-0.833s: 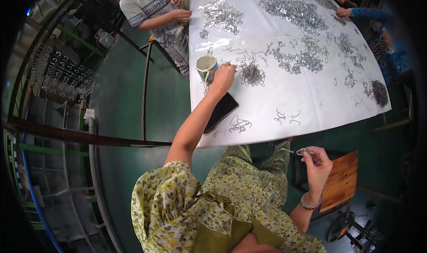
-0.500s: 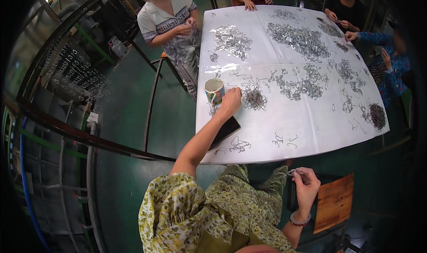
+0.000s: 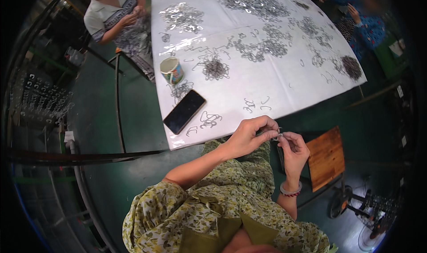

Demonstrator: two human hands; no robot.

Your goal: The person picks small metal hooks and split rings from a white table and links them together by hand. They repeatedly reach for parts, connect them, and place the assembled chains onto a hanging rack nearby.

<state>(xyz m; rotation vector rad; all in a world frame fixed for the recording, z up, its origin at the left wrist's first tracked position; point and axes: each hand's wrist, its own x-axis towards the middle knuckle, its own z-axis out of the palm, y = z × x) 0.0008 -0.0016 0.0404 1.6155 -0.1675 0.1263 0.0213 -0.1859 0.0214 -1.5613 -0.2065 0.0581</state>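
Observation:
My left hand (image 3: 250,137) and my right hand (image 3: 294,154) meet just off the front edge of the white-covered table (image 3: 284,102). Both are closed in a pinch. Between the fingertips shows a small bent metal wire hook (image 3: 279,136), partly hidden by the fingers. My right fingers grip it; the left finger and thumb pinch what looks like a thin wire hook at the same spot. Nearest on the table lie a few loose wire hooks (image 3: 250,105). Farther left is a tangle of hooks (image 3: 209,119) beside a black phone (image 3: 185,112).
A patterned paper cup (image 3: 171,70) stands at the left edge near a dark hook pile (image 3: 215,69). Larger hook heaps (image 3: 255,5) cover the far side. A person in a white top (image 3: 118,17) stands left, another in blue (image 3: 369,28) right. A wooden seat (image 3: 327,158) is at my right.
My left hand has come back from beside the cup and hook pile to my right hand. The head view has shifted, so the table sits higher and farther left. The phone now shows fully.

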